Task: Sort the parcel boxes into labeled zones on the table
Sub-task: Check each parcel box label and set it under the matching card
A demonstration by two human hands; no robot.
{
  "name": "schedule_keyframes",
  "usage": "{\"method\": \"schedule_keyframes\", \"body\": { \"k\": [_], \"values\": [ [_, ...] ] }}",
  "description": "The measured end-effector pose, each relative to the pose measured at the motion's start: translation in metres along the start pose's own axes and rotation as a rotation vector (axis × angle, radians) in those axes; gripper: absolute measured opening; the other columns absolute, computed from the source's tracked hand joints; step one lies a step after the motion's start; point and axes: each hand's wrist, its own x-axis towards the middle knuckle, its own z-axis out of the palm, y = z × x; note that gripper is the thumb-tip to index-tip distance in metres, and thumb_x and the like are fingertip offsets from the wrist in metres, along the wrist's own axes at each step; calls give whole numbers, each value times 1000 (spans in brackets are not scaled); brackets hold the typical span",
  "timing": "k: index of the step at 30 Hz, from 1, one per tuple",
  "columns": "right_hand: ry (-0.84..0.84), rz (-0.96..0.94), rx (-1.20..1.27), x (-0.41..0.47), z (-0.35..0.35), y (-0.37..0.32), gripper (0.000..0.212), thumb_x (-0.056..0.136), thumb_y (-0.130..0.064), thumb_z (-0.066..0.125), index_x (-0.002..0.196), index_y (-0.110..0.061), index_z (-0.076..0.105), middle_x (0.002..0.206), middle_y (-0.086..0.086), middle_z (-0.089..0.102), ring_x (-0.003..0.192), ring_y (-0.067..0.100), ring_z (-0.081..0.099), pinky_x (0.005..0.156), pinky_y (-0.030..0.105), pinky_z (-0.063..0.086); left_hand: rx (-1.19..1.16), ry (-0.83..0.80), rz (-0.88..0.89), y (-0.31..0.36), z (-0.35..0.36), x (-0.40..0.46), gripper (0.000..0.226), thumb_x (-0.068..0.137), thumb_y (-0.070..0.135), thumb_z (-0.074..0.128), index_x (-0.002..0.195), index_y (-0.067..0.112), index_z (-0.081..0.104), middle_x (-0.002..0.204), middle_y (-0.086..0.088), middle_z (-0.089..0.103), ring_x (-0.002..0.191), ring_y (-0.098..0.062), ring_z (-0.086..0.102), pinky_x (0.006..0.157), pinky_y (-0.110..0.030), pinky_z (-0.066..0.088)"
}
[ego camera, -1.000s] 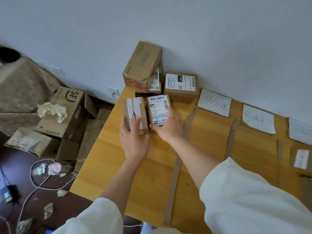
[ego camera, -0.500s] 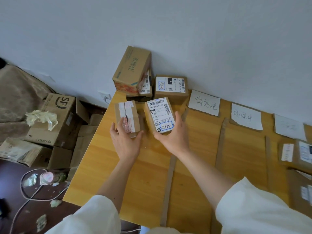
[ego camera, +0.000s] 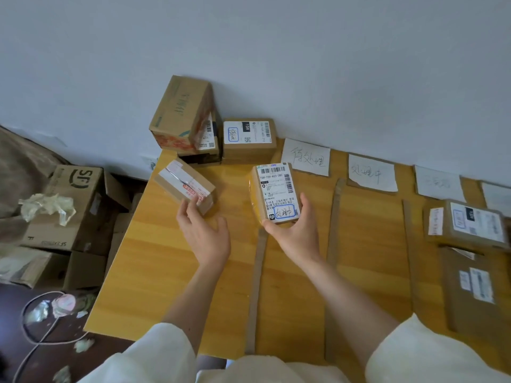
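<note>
The right hand [ego camera: 293,230] is curled around the near end of a small parcel [ego camera: 276,193] with a big white label, holding it over the wooden table [ego camera: 166,272], near the first paper sign [ego camera: 305,158]. The left hand [ego camera: 204,233] is half open, its fingertips [ego camera: 192,207] touching a taped box [ego camera: 185,185] at the far left; it may be lifted a bit.

parcel label [ego camera: 275,193] "15H-159-A03-280", floor box [ego camera: 74,189] "SF"
</note>
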Motion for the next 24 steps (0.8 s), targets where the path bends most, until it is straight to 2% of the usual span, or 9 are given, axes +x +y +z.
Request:
{"method": "schedule_keyframes", "body": {
  "k": [2, 4, 7, 10, 13, 15, 17, 20, 24],
  "values": [
    [0, 2, 32, -5, -8, 6, 116, 64, -53, 81, 153, -22, 14, 148, -6, 37, 136, 12, 37, 111, 34, 37, -90, -52, 54, 15, 6, -15, 52, 89, 13, 60, 138, 15, 42, 139, -3, 45, 129, -19, 42, 107, -38, 39],
    [-2, 5, 49, -10, -16, 12, 117, 63, -52, 82, 153, -22, 14, 149, -6, 37, 136, 10, 37, 112, 34, 37, -222, -235, -17, 33, 11, -29, 46, 94, 26, 58, 137, 18, 45, 131, 3, 54, 120, -11, 51, 100, -32, 45],
    [18, 2, 62, -18, -29, 24, 120, 57, -57, 81, 152, -24, 16, 146, -7, 42, 135, 10, 40, 111, 36, 39, -418, -529, -211, 57, 17, -46, 60, 88, 43, 63, 141, 21, 43, 128, 6, 56, 113, -7, 55, 89, -21, 49],
    [32, -8, 75, -26, -45, 37, 118, 55, -57, 83, 150, -25, 20, 142, -8, 45, 131, 8, 44, 108, 33, 43, -497, -638, -345, 65, 26, -59, 73, 81, 42, 72, 143, 21, 39, 129, 3, 56, 114, -13, 59, 88, -27, 52],
    [28, -7, 175, -33, -64, 49, 101, 66, -40, 86, 149, -23, 30, 137, -11, 50, 125, 0, 48, 100, 17, 43, -534, -648, -406, 70, 34, -71, 64, 83, 28, 74, 139, 20, 43, 126, -3, 62, 109, -17, 64, 88, -34, 55],
    [44, 37, 272, -36, -77, 53, 80, 78, -39, 79, 145, -23, 38, 131, -13, 55, 117, -2, 52, 93, 15, 46, -555, -652, -434, 75, 36, -78, 59, 86, 23, 71, 139, 17, 44, 120, -3, 67, 104, -16, 67, 90, -37, 55],
    [50, 108, 348, -35, -90, 57, 58, 88, -40, 68, 138, -21, 47, 127, -11, 59, 108, -6, 56, 81, 8, 46, -548, -666, -439, 78, 38, -85, 57, 87, 23, 69, 138, 16, 44, 113, -2, 70, 100, -15, 68, 85, -34, 56],
    [-28, 260, 416, -34, -108, 62, 53, 88, -48, 64, 132, -21, 51, 124, -6, 64, 104, 0, 60, 83, 16, 47, -527, -708, -452, 82, 42, -95, 55, 89, 25, 66, 138, 16, 45, 111, -4, 71, 99, -16, 68, 78, -29, 56],
    [-230, 440, 468, -38, -126, 70, 23, 93, -45, 58, 107, -28, 62, 109, -8, 66, 98, 8, 59, 96, 37, 52, -450, -784, -449, 84, 52, -106, 54, 89, 32, 64, 138, 18, 48, 109, 0, 72, 100, -16, 68, 78, -28, 55]
  ]
}}
